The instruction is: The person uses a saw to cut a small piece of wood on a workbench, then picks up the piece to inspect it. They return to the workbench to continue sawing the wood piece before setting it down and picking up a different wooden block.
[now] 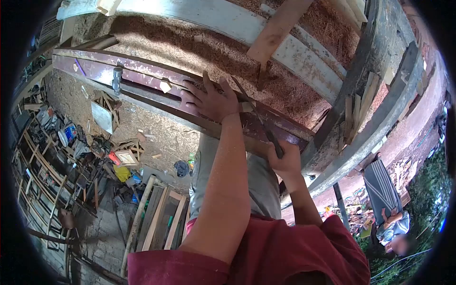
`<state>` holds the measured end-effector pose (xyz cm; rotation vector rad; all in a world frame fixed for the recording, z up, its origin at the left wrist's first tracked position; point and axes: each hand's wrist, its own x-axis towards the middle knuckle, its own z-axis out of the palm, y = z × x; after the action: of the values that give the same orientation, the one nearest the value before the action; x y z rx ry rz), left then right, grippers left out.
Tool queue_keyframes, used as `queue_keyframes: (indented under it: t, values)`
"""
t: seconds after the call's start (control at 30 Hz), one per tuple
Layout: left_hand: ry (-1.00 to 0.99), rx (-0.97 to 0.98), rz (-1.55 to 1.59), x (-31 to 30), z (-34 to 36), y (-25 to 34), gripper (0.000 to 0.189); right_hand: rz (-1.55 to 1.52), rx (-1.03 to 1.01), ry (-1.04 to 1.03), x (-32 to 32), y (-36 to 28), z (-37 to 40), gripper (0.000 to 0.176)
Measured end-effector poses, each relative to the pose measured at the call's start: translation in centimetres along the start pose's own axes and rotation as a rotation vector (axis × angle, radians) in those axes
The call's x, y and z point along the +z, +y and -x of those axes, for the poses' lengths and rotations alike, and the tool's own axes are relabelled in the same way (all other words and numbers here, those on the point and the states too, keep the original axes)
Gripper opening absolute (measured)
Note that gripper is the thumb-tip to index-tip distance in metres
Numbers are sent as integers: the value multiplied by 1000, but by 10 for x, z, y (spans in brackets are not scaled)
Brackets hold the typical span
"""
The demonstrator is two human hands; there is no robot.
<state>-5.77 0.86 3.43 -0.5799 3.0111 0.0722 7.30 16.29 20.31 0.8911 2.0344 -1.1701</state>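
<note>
My left hand [211, 99] lies with spread fingers on a long dark red wooden beam [142, 78] that runs across in front of me. To its right, my right hand [285, 157] is wrapped round the dark handle of a long thin tool [259, 116], perhaps a file or saw. The tool slants up and left across the beam, its tip just past my left hand. A small light wood block [165, 85] sits on the beam left of my left hand. Farther left, a hammer [117, 79] rests across the beam.
Wood shavings [190, 52] cover the ground beyond the beam. Curved timbers [370, 137] rise at the right, with loose wood strips on them. Scrap and boards [159, 213] lie at the lower left. Another person [393, 225] is at the far lower right.
</note>
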Motion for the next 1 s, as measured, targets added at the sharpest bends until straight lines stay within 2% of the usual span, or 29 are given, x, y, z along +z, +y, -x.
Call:
queue_keyframes:
  t: [0.03, 0.1, 0.17, 0.23, 0.27, 0.37, 0.4, 0.5, 0.53, 0.63, 0.73, 0.87, 0.97, 1.0]
  values:
    - [-5, -3, -1, 1, -1, 1, 61, 22, 46, -29, 3, -5, -10, 24]
    - [-28, -12, 12, -1, -2, 1, 62, -66, -149, 117, -2, 12, 25, 21]
    - [-40, -29, 55, 1, -7, 4, 63, -88, -229, 153, -4, 20, 26, 21]
    - [-15, -7, 14, 4, -8, 4, 62, -48, -158, 88, -4, 14, 16, 24]
    - [-7, 2, -8, 5, -5, 2, 62, -51, -48, 65, 2, -1, 1, 25]
    - [-19, -6, 0, 0, -7, 5, 58, 6, 21, 12, -5, -4, 2, 27]
    - [-5, -10, 6, 1, -7, 4, 58, -15, -53, 59, -3, 18, 23, 29]
    - [2, -12, 24, -3, -6, 7, 57, -65, 21, 10, -17, 13, 36, 28]
    - [-1, -3, 31, 0, -10, 10, 57, -57, -104, 97, -1, 14, 14, 26]
    - [-17, -4, 19, 3, -11, 5, 58, -29, 7, 46, 6, -1, -9, 24]
    - [-35, -5, 10, 3, -7, 3, 58, -42, -10, 4, -17, 19, 43, 27]
    - [-40, -19, 25, 0, -5, 3, 58, 23, -40, 61, -1, 0, -7, 28]
    - [-33, -28, 30, 4, -8, 4, 58, 19, -29, 38, -3, -5, -4, 29]
    - [-48, -25, 9, -1, -7, 4, 59, -25, -117, 99, 0, 3, 3, 30]
